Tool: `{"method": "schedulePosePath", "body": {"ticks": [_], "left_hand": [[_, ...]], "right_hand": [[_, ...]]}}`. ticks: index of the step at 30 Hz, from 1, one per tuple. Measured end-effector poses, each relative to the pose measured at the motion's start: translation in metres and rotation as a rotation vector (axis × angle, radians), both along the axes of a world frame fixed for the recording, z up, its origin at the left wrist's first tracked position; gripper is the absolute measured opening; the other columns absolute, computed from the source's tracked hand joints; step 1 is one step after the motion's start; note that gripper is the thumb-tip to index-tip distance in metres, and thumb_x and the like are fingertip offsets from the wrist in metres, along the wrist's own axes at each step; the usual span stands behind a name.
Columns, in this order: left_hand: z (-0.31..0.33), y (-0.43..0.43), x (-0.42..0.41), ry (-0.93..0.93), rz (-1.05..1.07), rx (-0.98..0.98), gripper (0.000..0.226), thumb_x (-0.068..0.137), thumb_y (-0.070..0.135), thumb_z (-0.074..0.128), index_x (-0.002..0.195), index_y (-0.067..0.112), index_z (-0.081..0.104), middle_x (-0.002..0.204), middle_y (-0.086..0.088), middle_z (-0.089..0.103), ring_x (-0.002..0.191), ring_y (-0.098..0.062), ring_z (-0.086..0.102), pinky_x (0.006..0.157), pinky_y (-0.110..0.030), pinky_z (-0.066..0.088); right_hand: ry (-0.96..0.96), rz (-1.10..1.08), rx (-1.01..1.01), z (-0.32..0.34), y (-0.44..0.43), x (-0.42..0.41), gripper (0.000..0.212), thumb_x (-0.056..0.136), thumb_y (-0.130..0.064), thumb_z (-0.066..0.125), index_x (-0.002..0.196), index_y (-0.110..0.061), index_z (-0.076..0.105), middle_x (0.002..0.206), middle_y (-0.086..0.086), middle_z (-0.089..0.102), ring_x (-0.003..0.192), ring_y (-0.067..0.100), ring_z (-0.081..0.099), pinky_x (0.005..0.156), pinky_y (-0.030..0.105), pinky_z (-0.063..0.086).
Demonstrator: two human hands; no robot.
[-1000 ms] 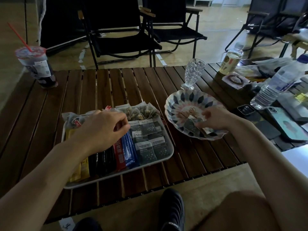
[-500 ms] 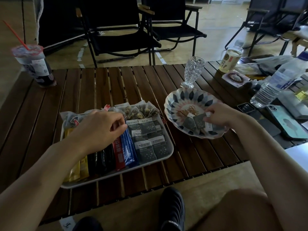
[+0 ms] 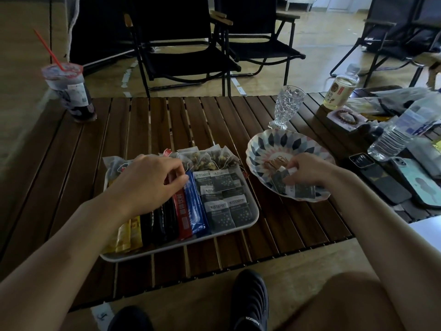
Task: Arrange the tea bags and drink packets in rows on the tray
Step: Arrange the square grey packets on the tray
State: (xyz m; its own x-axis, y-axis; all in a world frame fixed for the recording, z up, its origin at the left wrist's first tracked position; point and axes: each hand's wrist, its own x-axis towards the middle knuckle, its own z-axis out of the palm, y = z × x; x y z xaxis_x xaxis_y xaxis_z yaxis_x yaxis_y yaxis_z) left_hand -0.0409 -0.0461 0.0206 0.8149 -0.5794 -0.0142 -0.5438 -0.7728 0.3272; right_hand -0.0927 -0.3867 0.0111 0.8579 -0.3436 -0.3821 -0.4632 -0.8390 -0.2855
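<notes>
Our left hand pinches the red packet on the tray, right hand grips a tea bag in the bowl.

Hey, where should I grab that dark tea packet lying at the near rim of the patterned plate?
Pinch the dark tea packet by its right end, coming from above and the near side. It lies flat against the patterned plate's sloping rim, so that thin free end probably lifts most easily.
</notes>
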Motion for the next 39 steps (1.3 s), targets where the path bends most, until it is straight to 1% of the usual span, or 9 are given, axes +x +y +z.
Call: {"method": "schedulePosePath", "body": {"ticks": [6,9,11,16,19,22,27,31,39], "left_hand": [[0.004,0.001,-0.001,-0.002,-0.008,0.003,0.021,0.093,0.049,0.05,0.099,0.032,0.061,0.097,0.01,0.063,0.086,-0.009,0.057,0.08,-0.03,0.042],[0.006,0.004,-0.001,0.024,0.007,0.009,0.028,0.088,0.056,0.044,0.099,0.035,0.059,0.102,0.009,0.064,0.092,-0.012,0.059,0.086,-0.038,0.05],[0.007,0.006,-0.002,0.034,0.015,0.002,0.032,0.085,0.06,0.04,0.098,0.037,0.058,0.103,0.009,0.064,0.095,-0.015,0.06,0.087,-0.043,0.053],[0.011,0.006,-0.005,0.025,0.013,-0.017,0.023,0.092,0.05,0.048,0.1,0.031,0.06,0.1,0.01,0.063,0.088,-0.009,0.058,0.09,-0.038,0.049],[0.011,0.009,-0.005,0.035,0.007,-0.019,0.024,0.09,0.052,0.047,0.098,0.033,0.059,0.098,0.012,0.062,0.088,-0.008,0.059,0.09,-0.04,0.05],[0.012,0.013,-0.005,0.031,0.015,-0.019,0.028,0.086,0.057,0.043,0.095,0.035,0.058,0.096,0.013,0.061,0.087,-0.008,0.059,0.087,-0.042,0.052],[0.012,0.015,-0.005,0.04,0.021,-0.008,0.034,0.084,0.059,0.04,0.095,0.033,0.059,0.097,0.012,0.061,0.087,-0.009,0.059,0.086,-0.043,0.053],[0.011,0.016,-0.004,0.049,0.022,-0.011,0.035,0.084,0.058,0.04,0.097,0.032,0.06,0.099,0.011,0.062,0.09,-0.01,0.06,0.086,-0.042,0.052],[0.005,0.019,0.002,0.039,0.011,-0.008,0.023,0.091,0.049,0.049,0.098,0.03,0.061,0.096,0.011,0.062,0.086,-0.007,0.059,0.088,-0.039,0.051]], "right_hand": [[-0.099,-0.075,0.162,0.0,-0.005,0.0,0.046,0.08,-0.012,0.078,0.123,-0.012,0.06,0.13,0.008,0.056,0.112,0.02,0.053,0.092,0.033,0.044],[-0.137,-0.078,0.202,0.004,-0.007,0.0,0.05,0.081,-0.012,0.078,0.128,-0.009,0.06,0.131,0.008,0.06,0.119,0.022,0.056,0.098,0.034,0.044],[-0.196,-0.109,0.19,0.006,-0.006,0.0,0.043,0.083,-0.019,0.077,0.123,-0.011,0.064,0.123,0.006,0.064,0.111,0.021,0.059,0.097,0.036,0.047],[-0.517,-0.102,0.022,0.016,0.003,0.0,0.02,0.088,-0.023,0.071,0.106,-0.013,0.071,0.09,-0.004,0.061,0.081,0.011,0.055,0.07,0.025,0.038],[-0.658,-0.033,0.005,0.023,0.012,0.002,0.02,0.09,-0.021,0.069,0.108,-0.013,0.071,0.087,-0.006,0.061,0.077,0.008,0.055,0.06,0.018,0.036],[-0.63,0.155,0.11,0.027,0.026,0.004,0.022,0.088,-0.017,0.071,0.11,-0.017,0.072,0.093,-0.008,0.065,0.084,0.008,0.063,0.07,0.017,0.044],[-0.352,0.44,0.204,0.013,0.059,0.009,0.016,0.087,-0.018,0.071,0.102,-0.024,0.071,0.097,-0.014,0.069,0.091,0.004,0.067,0.084,0.027,0.056],[-0.323,0.521,0.133,0.005,0.071,0.016,0.013,0.092,-0.016,0.067,0.1,-0.025,0.071,0.089,-0.02,0.063,0.078,-0.024,0.054,0.065,0.001,0.041],[-0.541,0.426,0.051,-0.02,0.077,0.035,0.014,0.087,-0.012,0.07,0.095,-0.02,0.078,0.094,-0.006,0.064,0.085,0.005,0.057,0.069,0.008,0.039]]}}
